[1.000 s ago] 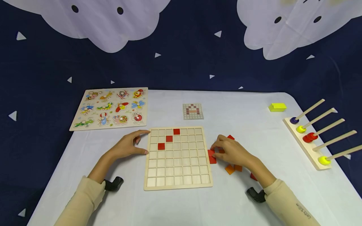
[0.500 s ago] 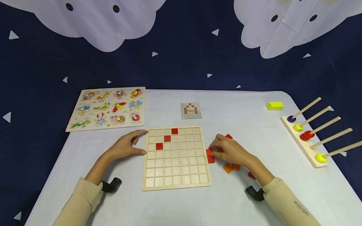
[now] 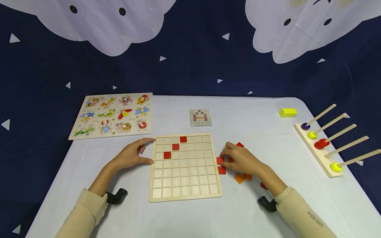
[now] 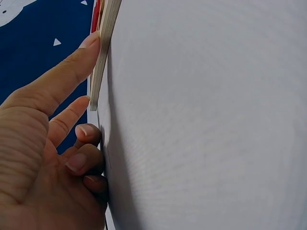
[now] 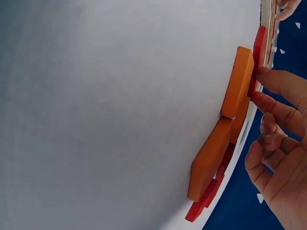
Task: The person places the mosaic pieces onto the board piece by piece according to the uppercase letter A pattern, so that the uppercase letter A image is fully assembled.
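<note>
A wooden grid board (image 3: pixel 186 172) lies flat, with three red tiles in a diagonal across its upper left cells. My left hand (image 3: pixel 131 154) touches the board's left edge with thumb and index finger; the other fingers bend loosely, as the left wrist view shows. Just right of the board, my right hand (image 3: pixel 241 159) pinches a red square tile (image 3: pixel 220 160) between thumb and index fingertip. Another red tile (image 3: pixel 221 170) lies below it against the board's edge. Orange tiles (image 3: pixel 239 178) and more red ones lie around and partly under the right hand.
A small pattern card (image 3: pixel 200 118) lies behind the board. An insect puzzle board (image 3: pixel 113 115) rests at the back left. To the right stand a yellow block (image 3: pixel 287 112) and a wooden peg rack (image 3: pixel 319 152) with coloured beads.
The two red tiles beside the board, touching before, now show a gap; the one in my right fingers has separated slightly from the other. My left hand stays at the board's edge.
</note>
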`<state>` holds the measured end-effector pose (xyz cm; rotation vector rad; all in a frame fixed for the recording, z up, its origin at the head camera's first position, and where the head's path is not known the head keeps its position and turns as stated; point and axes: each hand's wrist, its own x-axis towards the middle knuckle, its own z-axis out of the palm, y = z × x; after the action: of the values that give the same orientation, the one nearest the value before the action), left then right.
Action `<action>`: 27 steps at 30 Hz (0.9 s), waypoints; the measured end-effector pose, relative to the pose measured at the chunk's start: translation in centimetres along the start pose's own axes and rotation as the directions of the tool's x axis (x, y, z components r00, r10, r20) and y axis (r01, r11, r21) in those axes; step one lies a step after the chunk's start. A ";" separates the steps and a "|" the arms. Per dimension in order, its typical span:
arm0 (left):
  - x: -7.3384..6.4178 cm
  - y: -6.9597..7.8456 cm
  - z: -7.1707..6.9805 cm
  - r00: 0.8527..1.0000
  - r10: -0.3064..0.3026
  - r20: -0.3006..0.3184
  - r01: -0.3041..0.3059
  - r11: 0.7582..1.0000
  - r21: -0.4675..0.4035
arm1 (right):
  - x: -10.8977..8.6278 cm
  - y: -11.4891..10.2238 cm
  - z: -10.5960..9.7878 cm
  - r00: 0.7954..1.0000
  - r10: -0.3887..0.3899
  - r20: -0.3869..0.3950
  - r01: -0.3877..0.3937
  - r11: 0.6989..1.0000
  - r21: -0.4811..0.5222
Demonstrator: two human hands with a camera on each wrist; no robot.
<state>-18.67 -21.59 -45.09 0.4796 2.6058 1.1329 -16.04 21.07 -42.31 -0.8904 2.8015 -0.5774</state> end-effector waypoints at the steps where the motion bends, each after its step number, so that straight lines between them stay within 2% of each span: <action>1: 0.0 0.0 0.0 1.000 0.004 0.003 -0.004 1.000 -0.001 | 0.0 0.0 0.0 1.000 -0.005 0.000 0.005 1.000 -0.003; 14: 0.0 -0.1 0.0 1.000 0.006 0.008 -0.006 1.000 -0.010 | 0.8 -0.9 -0.6 0.998 -0.036 -0.042 0.035 0.999 -0.008; 27: 0.0 -0.3 0.0 1.000 0.002 0.011 -0.002 1.000 -0.027 | 4.2 -4.8 -0.9 0.984 -0.174 -0.022 0.173 0.983 -0.058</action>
<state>-18.73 -21.74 -45.32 0.4814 2.5781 1.1608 -17.21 15.31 -39.67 -1.1552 2.7943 -0.5397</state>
